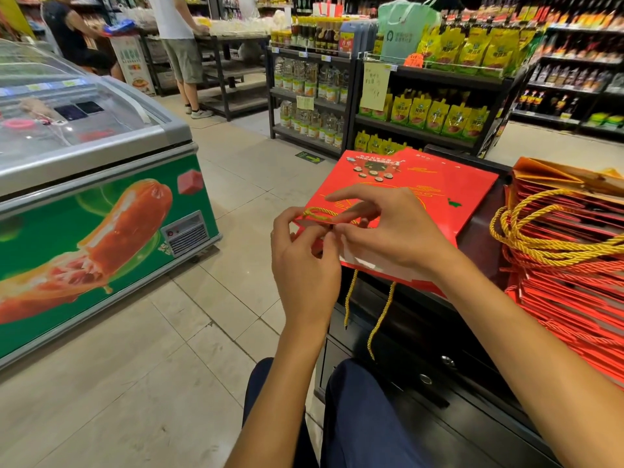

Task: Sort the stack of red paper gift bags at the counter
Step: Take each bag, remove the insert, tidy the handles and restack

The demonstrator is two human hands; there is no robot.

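Note:
A flat red paper gift bag (435, 194) lies on the dark counter's left end, its open mouth towards me. My left hand (304, 261) pinches the bag's near corner and a yellow cord loop (317, 213) at the mouth. My right hand (388, 231) pinches the same cord beside it, index finger stretched out over the bag. Two loose yellow cord ends (378, 319) hang down below the bag's edge. A tall stack of folded red gift bags (567, 292) with yellow cord handles (526, 238) sits to the right on the counter.
The dark counter (439, 383) with drawers stands in front of my knees. A green chest freezer (101, 184) fills the left side across a tiled aisle. Shelves of bottles and yellow packets (422, 106) stand behind the counter. Two people stand at the far back left.

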